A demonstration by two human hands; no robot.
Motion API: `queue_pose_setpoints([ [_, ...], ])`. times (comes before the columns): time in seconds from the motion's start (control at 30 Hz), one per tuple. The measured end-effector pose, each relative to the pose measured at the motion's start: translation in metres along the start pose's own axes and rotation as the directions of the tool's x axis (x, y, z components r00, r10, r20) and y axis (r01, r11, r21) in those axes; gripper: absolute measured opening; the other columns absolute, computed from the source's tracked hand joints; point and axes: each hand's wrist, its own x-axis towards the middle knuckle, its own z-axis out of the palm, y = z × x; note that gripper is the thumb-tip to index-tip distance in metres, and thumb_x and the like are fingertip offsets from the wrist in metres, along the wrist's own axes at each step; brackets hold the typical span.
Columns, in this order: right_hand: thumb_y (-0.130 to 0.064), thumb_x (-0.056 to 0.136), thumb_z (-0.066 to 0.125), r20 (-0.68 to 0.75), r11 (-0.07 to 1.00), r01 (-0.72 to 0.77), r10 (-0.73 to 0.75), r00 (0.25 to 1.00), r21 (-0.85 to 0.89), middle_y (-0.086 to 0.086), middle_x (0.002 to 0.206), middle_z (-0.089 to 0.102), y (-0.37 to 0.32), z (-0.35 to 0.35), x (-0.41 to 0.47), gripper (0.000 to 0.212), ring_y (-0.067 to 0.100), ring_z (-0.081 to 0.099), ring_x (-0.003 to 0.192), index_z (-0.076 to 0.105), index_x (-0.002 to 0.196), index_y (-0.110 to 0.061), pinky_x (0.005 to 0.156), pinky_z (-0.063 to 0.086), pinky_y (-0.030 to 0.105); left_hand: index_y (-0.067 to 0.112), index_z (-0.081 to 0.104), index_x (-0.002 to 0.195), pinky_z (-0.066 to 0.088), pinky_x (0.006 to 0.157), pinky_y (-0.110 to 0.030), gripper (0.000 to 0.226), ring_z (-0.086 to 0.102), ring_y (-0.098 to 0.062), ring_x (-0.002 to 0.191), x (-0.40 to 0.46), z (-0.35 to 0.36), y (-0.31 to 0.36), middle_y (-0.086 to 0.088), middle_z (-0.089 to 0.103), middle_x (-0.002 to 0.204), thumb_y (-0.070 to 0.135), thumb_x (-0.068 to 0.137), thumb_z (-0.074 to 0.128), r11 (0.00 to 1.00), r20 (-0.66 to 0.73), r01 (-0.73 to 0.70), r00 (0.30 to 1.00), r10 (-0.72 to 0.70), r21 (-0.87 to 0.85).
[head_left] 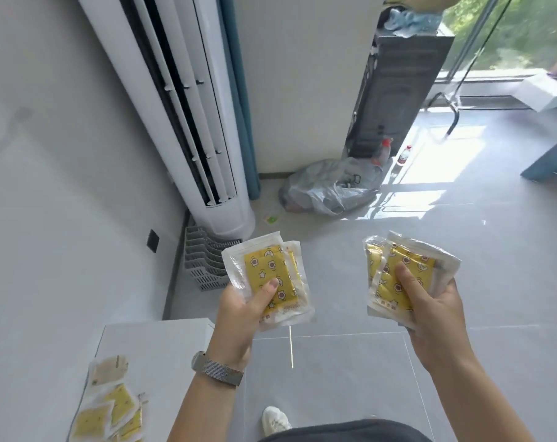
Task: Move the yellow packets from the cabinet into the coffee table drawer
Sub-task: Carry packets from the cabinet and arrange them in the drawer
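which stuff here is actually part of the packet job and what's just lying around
Part of the job:
yellow packets in the left hand
yellow packets in the right hand
yellow packets on the white surface

Just lying about:
air conditioner
plastic bag
grey rack
water bottle

Glossy clear-plastic wrapping, crinkled and catching the light, covers the yellow printed packets [272,275] under the left hand's [239,317] thumb and the packets [401,275] pinched in the right hand [436,314]. Below the left grip, a woven metal-mesh watch band [218,373] circles the wrist. Beyond both grips, polished grey floor tiles [462,250] mirror the sunlight beside a smooth white plastic air conditioner [207,122].
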Motion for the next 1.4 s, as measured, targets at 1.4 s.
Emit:
queue_pose_setpoints([
  [1.4, -0.02, 0.084, 0.07, -0.944, 0.902, 0.405, 0.007, 0.331, 0.149, -0.003, 0.109, 0.074, -0.052, -0.437, -0.172, 0.043, 0.016, 0.072, 0.097, 0.057, 0.124, -0.026, 0.065, 0.06, 0.033, 0.008, 0.063, 0.117, 0.058, 0.064, -0.033, 0.03, 0.072, -0.029, 0.092, -0.151, 0.47, -0.194, -0.013, 0.074, 0.105, 0.0, 0.089, 0.061, 0.839, 0.796, 0.025, 0.3, -0.526, 0.544],
])
